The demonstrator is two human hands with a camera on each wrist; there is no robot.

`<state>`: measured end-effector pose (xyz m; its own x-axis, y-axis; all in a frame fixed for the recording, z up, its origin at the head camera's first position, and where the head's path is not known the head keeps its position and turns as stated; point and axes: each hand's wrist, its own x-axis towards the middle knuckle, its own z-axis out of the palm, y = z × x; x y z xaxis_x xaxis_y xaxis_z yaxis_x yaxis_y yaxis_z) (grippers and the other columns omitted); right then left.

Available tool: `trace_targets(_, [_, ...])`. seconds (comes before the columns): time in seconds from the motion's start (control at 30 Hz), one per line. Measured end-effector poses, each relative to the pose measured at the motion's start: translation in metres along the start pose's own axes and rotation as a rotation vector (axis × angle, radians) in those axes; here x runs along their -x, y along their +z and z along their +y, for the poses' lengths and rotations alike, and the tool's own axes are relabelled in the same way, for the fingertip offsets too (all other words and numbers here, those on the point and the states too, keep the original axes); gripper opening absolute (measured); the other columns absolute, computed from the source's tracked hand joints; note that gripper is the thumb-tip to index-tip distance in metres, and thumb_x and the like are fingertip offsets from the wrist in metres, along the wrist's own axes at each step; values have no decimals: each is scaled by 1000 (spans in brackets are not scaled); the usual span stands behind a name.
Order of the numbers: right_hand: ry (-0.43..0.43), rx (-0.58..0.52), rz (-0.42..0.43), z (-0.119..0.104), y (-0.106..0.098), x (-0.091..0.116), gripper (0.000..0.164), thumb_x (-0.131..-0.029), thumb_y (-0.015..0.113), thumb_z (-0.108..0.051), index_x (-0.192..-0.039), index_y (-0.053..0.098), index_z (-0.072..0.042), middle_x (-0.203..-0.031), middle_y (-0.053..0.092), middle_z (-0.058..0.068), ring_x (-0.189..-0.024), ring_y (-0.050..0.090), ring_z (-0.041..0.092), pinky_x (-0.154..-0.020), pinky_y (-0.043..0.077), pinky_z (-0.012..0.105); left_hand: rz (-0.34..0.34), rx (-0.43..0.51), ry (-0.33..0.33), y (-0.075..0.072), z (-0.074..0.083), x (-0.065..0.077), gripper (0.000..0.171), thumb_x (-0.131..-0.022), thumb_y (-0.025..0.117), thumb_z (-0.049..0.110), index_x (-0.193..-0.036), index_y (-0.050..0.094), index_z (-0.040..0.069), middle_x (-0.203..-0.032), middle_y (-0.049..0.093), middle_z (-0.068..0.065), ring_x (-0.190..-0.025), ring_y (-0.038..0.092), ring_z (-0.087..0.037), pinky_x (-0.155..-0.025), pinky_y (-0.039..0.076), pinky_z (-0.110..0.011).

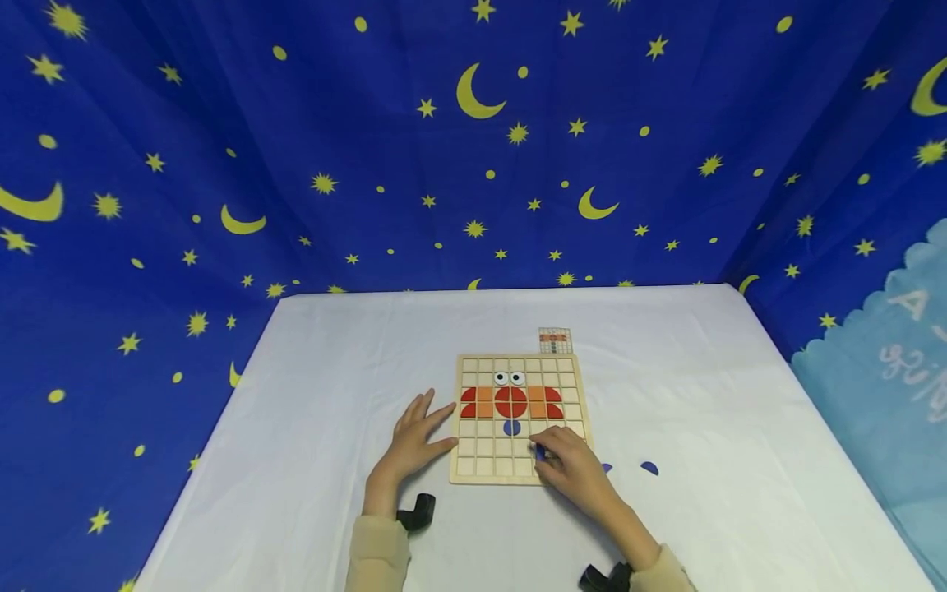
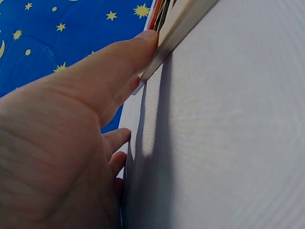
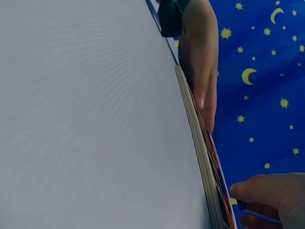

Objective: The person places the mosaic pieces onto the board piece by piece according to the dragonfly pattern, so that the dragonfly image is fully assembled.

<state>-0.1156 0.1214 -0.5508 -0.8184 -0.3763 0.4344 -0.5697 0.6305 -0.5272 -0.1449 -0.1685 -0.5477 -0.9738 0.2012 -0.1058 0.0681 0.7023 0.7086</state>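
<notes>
A wooden grid board [image 1: 481, 467] lies on the table. On it sit two round eye pieces [image 1: 509, 378], red quarter-circle pieces [image 1: 510, 401] forming a disc, orange squares [image 1: 484, 403], more red pieces [image 1: 553, 403] at the sides, and a blue disc [image 1: 511, 427] below. My left hand [image 1: 414, 436] is spread at the board's left edge, thumb and fingertip against it; the left wrist view shows the thumb on the rim. Over the lower right cells, my right hand [image 1: 573, 469] pinches a small blue piece [image 1: 540, 452], partly hidden by the fingers.
Right of the board lies a blue half-circle [image 1: 649, 468], with another blue piece [image 1: 607, 468] partly hidden behind my right hand. A small pattern card [image 1: 555, 340] touches the board's top edge. White cloth [image 1: 333, 370] covers the table; a starry blue curtain [image 1: 399, 148] hangs behind.
</notes>
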Motion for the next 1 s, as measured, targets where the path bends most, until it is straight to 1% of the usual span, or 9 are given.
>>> trace_targets(0.17, [-30, -7, 23, 0, 9, -6, 34, -71, 78, -4, -103, 69, -7, -93, 66, -2, -81, 51, 5, -68, 47, 23, 1, 2, 0, 1, -1, 0, 59, -85, 70, 33, -138, 51, 17, -159, 19, -16, -148, 9, -39, -115, 8, -65])
trace_targets(0.27, [-45, -18, 16, -1, 15, -9, 32, -70, 78, -3, -102, 70, -6, -92, 66, -1, -79, 49, 4, -66, 45, 22, 2, 7, -4, 1, -1, 0, 59, -84, 70, 33, -138, 51, 17, -159, 19, -16, -147, 9, -40, -115, 8, -65])
trace_targets(0.47, [-21, -16, -3, -2, 24, -13, 29, -71, 76, -2, -98, 70, -6, -89, 65, -2, -76, 43, 2, -63, 42, 18, -7, -2, -4, 1, -2, -1, 59, -85, 69, 34, -138, 51, 18, -159, 19, -15, -148, 8, -39, -115, 8, -64])
trace_targets(0.6, [-2, -22, -4, -3, 25, -14, 28, -71, 76, -1, -98, 70, -7, -89, 65, -2, -76, 42, 1, -63, 41, 17, -7, -7, -3, 0, -3, -1, 59, -84, 70, 34, -138, 51, 18, -160, 18, -15, -148, 8, -39, -115, 9, -65])
trace_targets(0.8, [15, -30, -4, -3, 24, -14, 29, -71, 77, -3, -99, 70, -7, -90, 64, -2, -76, 44, 2, -63, 43, 19, -5, -6, 1, 0, -3, -1, 59, -84, 70, 34, -138, 51, 18, -159, 18, -16, -148, 8, -39, -115, 9, -65])
trace_targets(0.9, [27, -31, 3, -3, 24, -13, 29, -70, 78, -3, -98, 70, -7, -86, 62, -3, -75, 42, 1, -62, 42, 18, -9, -7, 0, 1, -2, -1, 59, -85, 70, 34, -139, 51, 18, -159, 18, -16, -148, 8, -39, -115, 8, -64])
trace_targets(1.0, [18, -30, 5, -2, 24, -13, 27, -71, 78, -3, -96, 71, -7, -81, 60, -5, -74, 41, 1, -62, 40, 17, -9, -5, -1, 1, -2, -1, 59, -85, 70, 34, -139, 51, 18, -159, 18, -15, -148, 8, -39, -115, 8, -64])
